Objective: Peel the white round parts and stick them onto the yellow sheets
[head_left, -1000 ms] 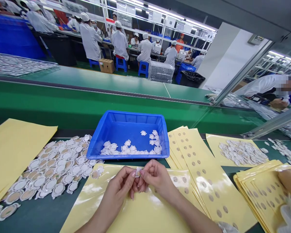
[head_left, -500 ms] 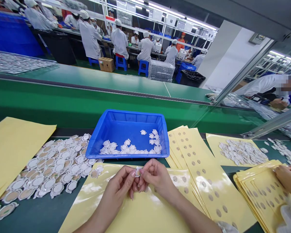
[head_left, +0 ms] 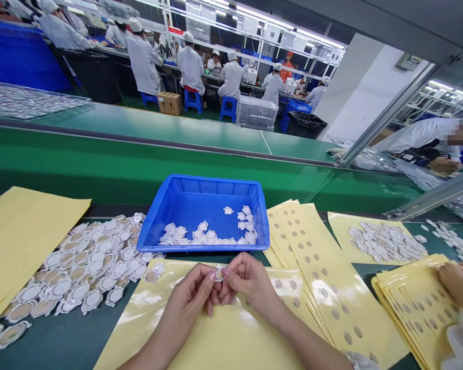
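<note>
White-rimmed disc (head_left: 219, 274) was just nearside of the blue tray (head_left: 202, 208), pinched in both grips: left hand (head_left: 195, 292) on one edge, right hand (head_left: 250, 283) opposite. Digits curled, forearms angled inward over the yellow sheet (head_left: 216, 341), also nearside of the tray.

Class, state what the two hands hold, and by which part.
A small round piece, its opposite edges pinched by the left hand and right hand.

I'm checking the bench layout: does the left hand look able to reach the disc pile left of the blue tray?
Likely yes: nothing stands between the left hand and the disc pile, though it holds a small disc.
</note>
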Motion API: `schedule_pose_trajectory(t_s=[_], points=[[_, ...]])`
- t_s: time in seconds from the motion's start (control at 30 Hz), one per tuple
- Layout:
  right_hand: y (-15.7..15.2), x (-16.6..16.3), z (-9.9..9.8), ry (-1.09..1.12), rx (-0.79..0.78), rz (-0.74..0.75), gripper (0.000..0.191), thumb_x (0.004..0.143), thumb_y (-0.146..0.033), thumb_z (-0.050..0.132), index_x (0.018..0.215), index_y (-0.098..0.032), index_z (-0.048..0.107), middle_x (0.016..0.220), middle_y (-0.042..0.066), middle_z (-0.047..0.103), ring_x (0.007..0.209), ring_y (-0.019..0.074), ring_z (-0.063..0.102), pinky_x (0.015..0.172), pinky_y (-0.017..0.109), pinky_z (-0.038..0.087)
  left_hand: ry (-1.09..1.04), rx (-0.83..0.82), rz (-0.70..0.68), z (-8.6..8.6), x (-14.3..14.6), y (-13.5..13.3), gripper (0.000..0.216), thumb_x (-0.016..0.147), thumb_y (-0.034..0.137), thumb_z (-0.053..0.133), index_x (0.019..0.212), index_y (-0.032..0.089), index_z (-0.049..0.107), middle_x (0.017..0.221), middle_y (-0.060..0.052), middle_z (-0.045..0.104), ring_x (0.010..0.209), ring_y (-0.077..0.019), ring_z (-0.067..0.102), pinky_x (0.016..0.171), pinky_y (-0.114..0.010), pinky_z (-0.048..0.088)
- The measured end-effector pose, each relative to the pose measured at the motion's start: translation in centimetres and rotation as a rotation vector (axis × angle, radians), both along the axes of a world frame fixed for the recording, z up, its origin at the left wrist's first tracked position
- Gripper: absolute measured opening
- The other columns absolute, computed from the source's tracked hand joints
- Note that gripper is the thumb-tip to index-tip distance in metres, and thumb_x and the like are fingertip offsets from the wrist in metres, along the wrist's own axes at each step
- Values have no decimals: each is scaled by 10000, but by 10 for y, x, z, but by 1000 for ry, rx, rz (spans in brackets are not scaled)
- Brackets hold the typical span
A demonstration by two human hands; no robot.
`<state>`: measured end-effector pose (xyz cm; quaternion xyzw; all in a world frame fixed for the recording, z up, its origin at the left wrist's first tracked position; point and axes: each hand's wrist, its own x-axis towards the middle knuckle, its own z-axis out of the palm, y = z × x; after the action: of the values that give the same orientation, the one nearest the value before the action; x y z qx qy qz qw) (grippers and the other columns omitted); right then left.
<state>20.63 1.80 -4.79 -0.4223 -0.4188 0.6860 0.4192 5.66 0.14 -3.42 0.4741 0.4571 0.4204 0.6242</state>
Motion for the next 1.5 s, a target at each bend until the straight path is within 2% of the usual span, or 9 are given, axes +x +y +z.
schedule_pose_trajectory(t_s=[0.4, 0.87, 1.33, 1.5], points=[[0, -1, -2, 13, -13, -12, 530, 650, -609, 777, 727, -167, 493, 500, -11, 647, 393, 116, 606, 393, 183, 469, 5, 15, 7, -11, -1, -3, 467, 831, 633, 592, 738, 175, 587, 615, -14, 581, 542, -139, 537, 451, -225, 431], [0, 0, 0, -22, -15, -13, 530, 653, -609, 776, 727, -167, 494, 505, -9, 644, 406, 120, 607, 404, 194, 478, 22, -6, -10, 6, 0, 1, 519, 774, 688, 618, 695, 177, 569, 593, -11, 572, 533, -137, 529, 453, -225, 424], [0, -2, 3, -37, -44, -24, 567, 608, -639, 781, 708, -164, 489, 490, -16, 632, 393, 100, 585, 397, 177, 458, 6, -17, -18, 2, -1, 0, 498, 783, 667, 628, 710, 176, 581, 599, -5, 576, 535, -131, 527, 466, -219, 425], [-2, -2, 4, -34, -17, -21, 542, 654, -623, 768, 722, -168, 482, 503, -12, 631, 411, 97, 582, 402, 172, 444, 2, -6, -24, 4, -1, 0, 479, 800, 649, 621, 722, 178, 591, 610, -3, 578, 543, -130, 528, 465, -217, 423]])
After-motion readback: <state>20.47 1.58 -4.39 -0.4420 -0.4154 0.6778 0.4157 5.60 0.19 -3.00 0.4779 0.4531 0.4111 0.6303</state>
